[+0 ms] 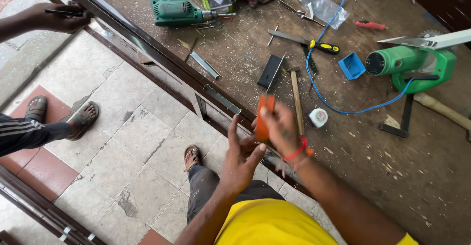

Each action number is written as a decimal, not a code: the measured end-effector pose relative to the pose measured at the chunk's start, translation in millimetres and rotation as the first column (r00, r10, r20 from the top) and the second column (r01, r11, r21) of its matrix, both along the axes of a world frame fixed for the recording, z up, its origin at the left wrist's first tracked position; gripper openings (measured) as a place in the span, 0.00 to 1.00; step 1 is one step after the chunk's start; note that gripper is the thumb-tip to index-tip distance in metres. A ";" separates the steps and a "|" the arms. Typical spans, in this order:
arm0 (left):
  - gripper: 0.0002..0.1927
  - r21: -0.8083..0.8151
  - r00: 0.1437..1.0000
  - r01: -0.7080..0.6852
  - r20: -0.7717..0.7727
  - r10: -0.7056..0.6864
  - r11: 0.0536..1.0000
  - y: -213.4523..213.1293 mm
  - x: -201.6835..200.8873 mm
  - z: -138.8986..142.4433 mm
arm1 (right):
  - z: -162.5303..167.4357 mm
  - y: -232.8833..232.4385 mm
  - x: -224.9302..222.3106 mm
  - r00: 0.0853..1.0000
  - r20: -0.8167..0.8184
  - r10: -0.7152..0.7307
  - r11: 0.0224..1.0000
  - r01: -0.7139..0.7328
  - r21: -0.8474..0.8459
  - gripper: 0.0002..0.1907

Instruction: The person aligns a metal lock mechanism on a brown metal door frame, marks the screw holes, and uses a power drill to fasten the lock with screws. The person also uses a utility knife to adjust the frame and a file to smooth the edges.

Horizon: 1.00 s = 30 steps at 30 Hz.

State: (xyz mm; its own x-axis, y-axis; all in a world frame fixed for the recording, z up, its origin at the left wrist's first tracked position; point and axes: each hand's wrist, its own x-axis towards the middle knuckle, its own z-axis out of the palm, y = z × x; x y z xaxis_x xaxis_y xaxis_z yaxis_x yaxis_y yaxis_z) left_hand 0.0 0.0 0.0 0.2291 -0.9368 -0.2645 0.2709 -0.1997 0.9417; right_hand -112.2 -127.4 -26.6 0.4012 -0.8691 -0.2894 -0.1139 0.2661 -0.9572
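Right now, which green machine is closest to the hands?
The green power tool on the right, with the blue cable; the green drill lies farther off, at the top.

The right hand (282, 127) holds a flat block (265, 118) over the near edge of the surface (392, 176), and the left hand (240, 159) is just left of it, below the block. On the surface, a hammer (296, 98) lies just beyond the right hand, with a tape measure (318, 118) to its right. A dark plate (271, 71) lies behind the hammer, a screwdriver (306, 41) further behind. A small box (352, 66) is right of these, and a power tool (412, 66) right of the box. A drill (179, 9) lies at the far left. Another person's hand (61, 18) rests on the frame (147, 49) at the left, above the floor (122, 142)
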 end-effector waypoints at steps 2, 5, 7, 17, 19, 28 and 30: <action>0.46 0.136 0.993 -0.042 0.118 0.026 0.990 9.6 10.1 -17.4 | -18.7 -49.0 10.4 0.962 -0.272 0.017 1.000 -0.022 -0.014 0.14; 0.42 0.221 0.985 -0.165 0.090 0.149 0.961 34.9 22.3 -40.7 | -30.9 -116.6 54.9 0.961 -0.250 0.122 0.986 -0.146 -0.082 0.11; 0.40 0.335 0.976 -0.211 0.123 0.179 0.919 56.8 38.6 -54.5 | -18.4 -139.2 71.3 0.944 -0.330 0.002 0.988 -0.054 -0.148 0.14; 0.25 0.460 0.877 -0.476 0.183 0.444 0.750 126.4 36.5 -134.7 | -59.5 -149.6 22.3 0.464 -0.864 -0.196 0.842 -0.371 -0.391 0.42; 0.24 0.405 0.881 -0.470 0.164 0.443 0.785 128.4 39.2 -140.9 | -71.0 -151.4 34.1 0.548 -0.749 -0.372 0.747 -0.302 -0.592 0.40; 0.38 0.194 0.818 -0.367 0.532 0.217 0.910 58.9 22.2 -83.6 | -33.5 -123.6 -41.2 0.947 0.243 -0.210 0.873 0.070 0.482 0.23; 0.48 -0.038 0.740 -0.304 0.620 0.261 0.952 12.8 7.4 -87.1 | -33.5 -101.6 -59.6 0.949 0.281 -0.146 0.909 0.016 0.417 0.27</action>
